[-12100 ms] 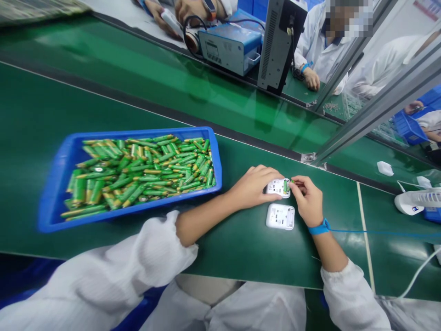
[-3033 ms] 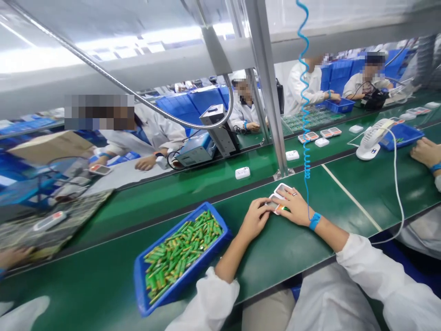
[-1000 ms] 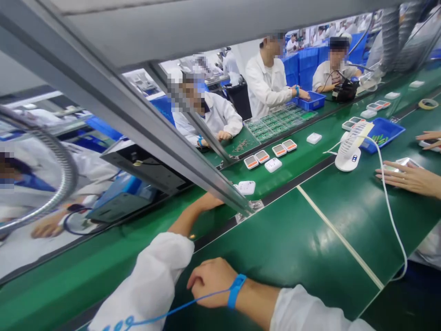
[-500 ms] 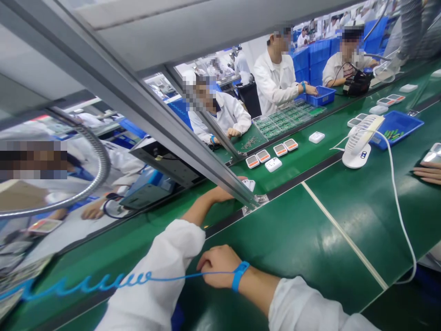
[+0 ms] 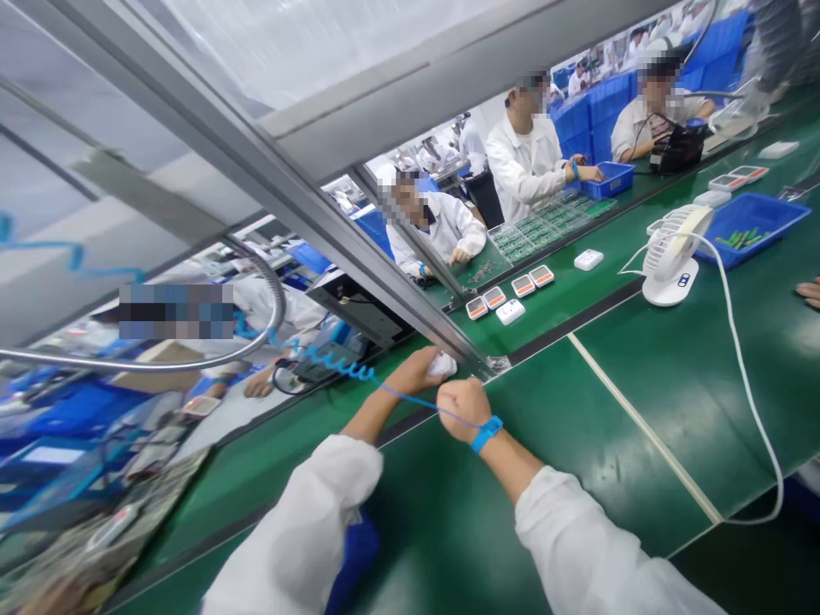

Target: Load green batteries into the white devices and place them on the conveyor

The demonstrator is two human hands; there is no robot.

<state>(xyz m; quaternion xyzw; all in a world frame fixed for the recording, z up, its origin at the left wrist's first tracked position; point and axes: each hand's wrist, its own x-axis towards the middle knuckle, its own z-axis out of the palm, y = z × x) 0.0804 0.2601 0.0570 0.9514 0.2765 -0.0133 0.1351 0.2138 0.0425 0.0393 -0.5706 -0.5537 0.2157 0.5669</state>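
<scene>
My left hand reaches over the belt beside the foot of the metal post, its fingers closed on a small white plastic device. Part of that device is covered by the fingers. Close by on the right, my right hand is curled into a fist above the table's edge. Whatever it may hold is hidden. A blue wrist strap sits on my right wrist, and its coiled blue cord runs off leftward across my left forearm.
The slanted metal post stands close to both hands. Beyond it on the green belt lie several white devices with orange-marked faces. A white fan and a blue tray stand at right. Co-workers sit across the belt.
My left hand has drawn back slightly with the white device, lifting it off the belt. My right hand has moved up and forward, close to the left. The view has shifted.
</scene>
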